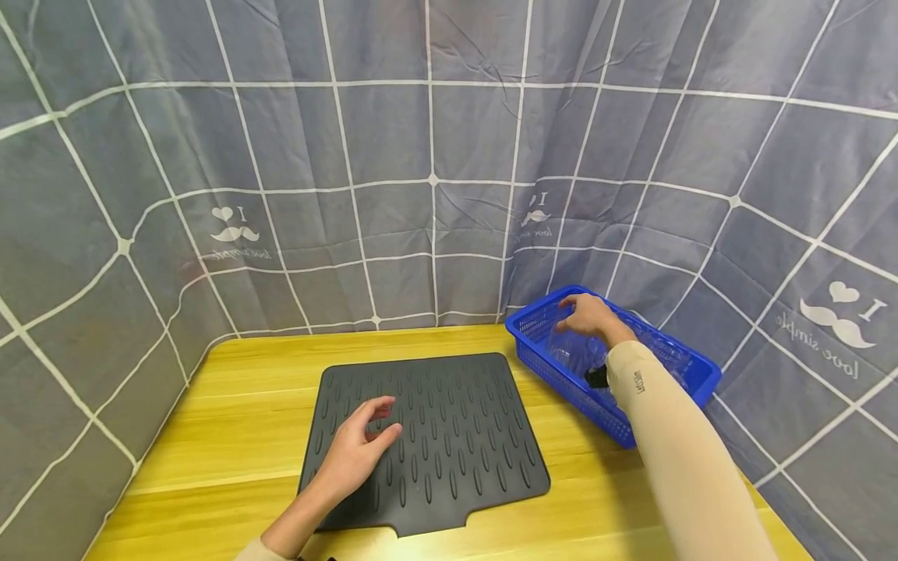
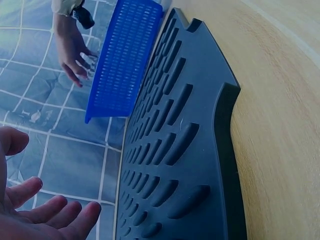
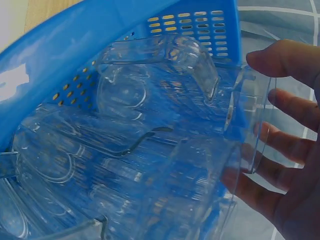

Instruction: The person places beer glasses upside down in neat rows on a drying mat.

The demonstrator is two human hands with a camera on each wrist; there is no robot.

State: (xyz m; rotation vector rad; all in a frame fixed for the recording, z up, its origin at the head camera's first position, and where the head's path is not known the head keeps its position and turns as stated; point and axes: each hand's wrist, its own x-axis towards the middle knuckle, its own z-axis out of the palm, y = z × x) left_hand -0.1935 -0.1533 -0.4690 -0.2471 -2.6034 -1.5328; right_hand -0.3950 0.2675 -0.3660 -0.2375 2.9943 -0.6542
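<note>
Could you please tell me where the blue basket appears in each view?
Head: blue basket, right of centre, on the table.
Left wrist: blue basket, upper left of centre, seen side-on.
Right wrist: blue basket, close up, its rim crossing the upper left.
Shared landmark: the right hand.

Kinda just a curtained-off spot tbh, white-gridded grey curtain along the wood-grain surface's back and side edges.

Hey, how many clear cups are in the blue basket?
At least 3 are visible: one clear cup by the right hand, another just below that cup in the right wrist view, a third at that view's lower left edge. More may be hidden in the blue basket.
</note>
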